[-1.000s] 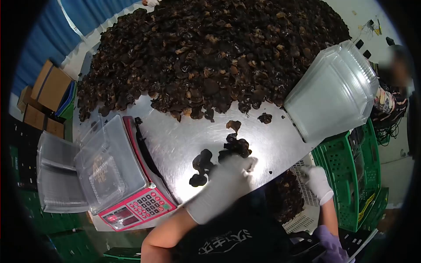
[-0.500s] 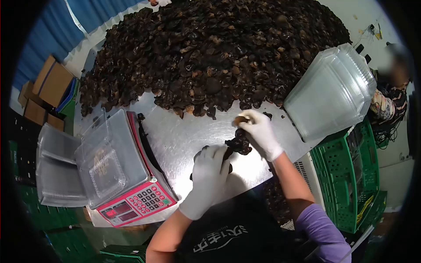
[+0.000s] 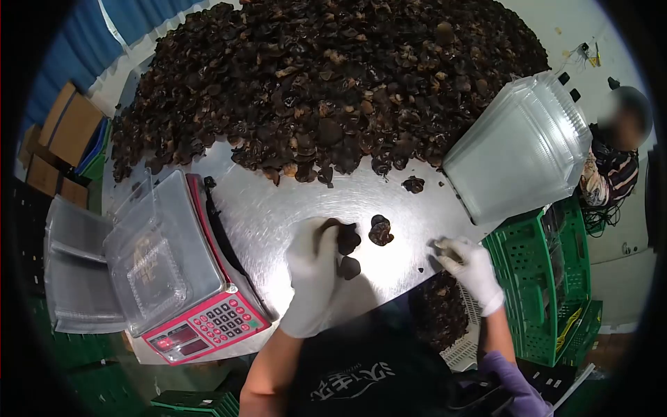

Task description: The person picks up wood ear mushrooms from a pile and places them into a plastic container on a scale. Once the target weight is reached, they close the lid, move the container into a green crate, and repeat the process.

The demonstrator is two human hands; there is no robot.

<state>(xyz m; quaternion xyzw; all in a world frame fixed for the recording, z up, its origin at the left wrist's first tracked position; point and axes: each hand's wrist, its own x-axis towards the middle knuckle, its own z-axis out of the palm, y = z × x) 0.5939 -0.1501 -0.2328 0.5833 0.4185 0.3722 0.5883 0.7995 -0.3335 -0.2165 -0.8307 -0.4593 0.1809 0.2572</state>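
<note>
Dark wood ear mushrooms lie in a large heap [image 3: 326, 90] across the metal table. My left hand [image 3: 309, 267], in a white glove, is closed around a dark wood ear piece [image 3: 348, 238] above the table. Just below that piece is another flat wood ear [image 3: 349, 268], partly beside the glove. To the right, a loose wood ear [image 3: 381, 230] rests on the bare metal. My right hand [image 3: 472, 267], also gloved, is at the table's right edge, thumb and fingers apart; its fingertips are slightly blurred.
A red-framed scale [image 3: 208, 330] holds clear plastic lids [image 3: 149, 271] at left. Stacked clear trays [image 3: 517, 149] stand at right, beside green crates [image 3: 538, 278]. Below the table edge is a white basket [image 3: 472, 340] of mushrooms. A person [image 3: 615, 153] is at far right.
My right hand has moved right and down, away from the wood ears. One piece now lies separately on the table. My left hand has turned and shifted slightly upward.
</note>
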